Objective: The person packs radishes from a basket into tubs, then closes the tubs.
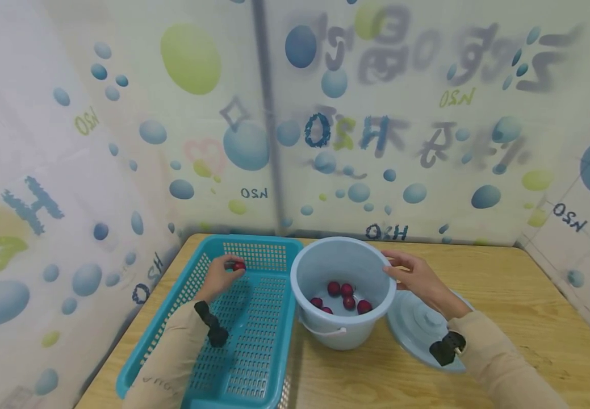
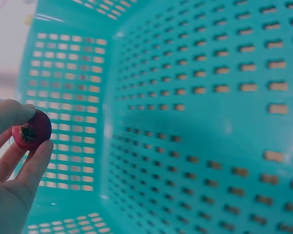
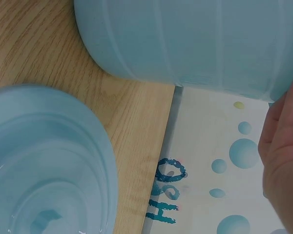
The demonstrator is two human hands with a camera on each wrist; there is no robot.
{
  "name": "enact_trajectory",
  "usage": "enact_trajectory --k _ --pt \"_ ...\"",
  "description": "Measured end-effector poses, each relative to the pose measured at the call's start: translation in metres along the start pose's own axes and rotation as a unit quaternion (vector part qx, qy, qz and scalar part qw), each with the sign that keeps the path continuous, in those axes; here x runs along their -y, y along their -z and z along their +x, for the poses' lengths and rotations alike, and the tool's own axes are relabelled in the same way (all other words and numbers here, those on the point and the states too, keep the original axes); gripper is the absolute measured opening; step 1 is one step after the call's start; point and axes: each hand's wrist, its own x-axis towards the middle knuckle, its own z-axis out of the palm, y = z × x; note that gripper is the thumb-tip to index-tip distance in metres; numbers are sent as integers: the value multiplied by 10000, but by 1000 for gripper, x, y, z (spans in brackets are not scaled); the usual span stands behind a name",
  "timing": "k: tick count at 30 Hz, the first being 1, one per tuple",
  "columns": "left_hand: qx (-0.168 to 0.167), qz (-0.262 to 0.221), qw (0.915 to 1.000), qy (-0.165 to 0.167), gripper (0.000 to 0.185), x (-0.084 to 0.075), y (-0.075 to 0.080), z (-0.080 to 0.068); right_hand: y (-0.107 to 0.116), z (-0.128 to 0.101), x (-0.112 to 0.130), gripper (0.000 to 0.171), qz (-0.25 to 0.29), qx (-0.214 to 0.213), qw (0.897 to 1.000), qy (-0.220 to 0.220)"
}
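Note:
My left hand (image 1: 221, 276) hovers inside a teal perforated basket (image 1: 269, 352) and pinches a small red fruit (image 1: 239, 266) between thumb and fingertips. The left wrist view shows the same red fruit (image 2: 32, 130) held over the basket's mesh floor (image 2: 195, 146). To the right stands a light blue bucket (image 1: 343, 335) with several red fruits (image 1: 340, 291) lying at its bottom. My right hand (image 1: 417, 278) grips the bucket's right rim. In the right wrist view the bucket's outer wall (image 3: 195, 39) is close above, and the edge of my right hand (image 3: 283, 161) shows at the right.
A light blue lid (image 1: 417, 329) lies upturned on the wooden table (image 1: 530, 318) just right of the bucket, also seen as the lid (image 3: 44, 165) in the right wrist view. Printed curtain walls (image 1: 325, 113) close in the table at the back and sides.

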Motion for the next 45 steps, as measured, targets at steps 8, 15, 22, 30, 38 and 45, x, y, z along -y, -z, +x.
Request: enact_trajectory --k 8,15,22,30,38,45 --pt "-30 58 9991 -428 30 -21 18 -4 0 0 2 56 -10 25 10000 -4" --pt "35 150 9977 -653 29 -32 24 -7 0 0 2 57 29 43 10000 -34" --pt "169 -170 9922 -1227 28 -50 23 -11 1 1 1 56 23 36 10000 -14" --pt "465 -423 9866 -1503 28 -70 18 -15 0 0 2 58 88 63 9999 -13" --pt "625 -624 9805 -1756 26 -88 19 -24 0 0 1 58 97 64 9999 -48" --pt "938 -701 9719 -2043 26 -126 19 -42 0 0 1 59 109 76 9999 -29"
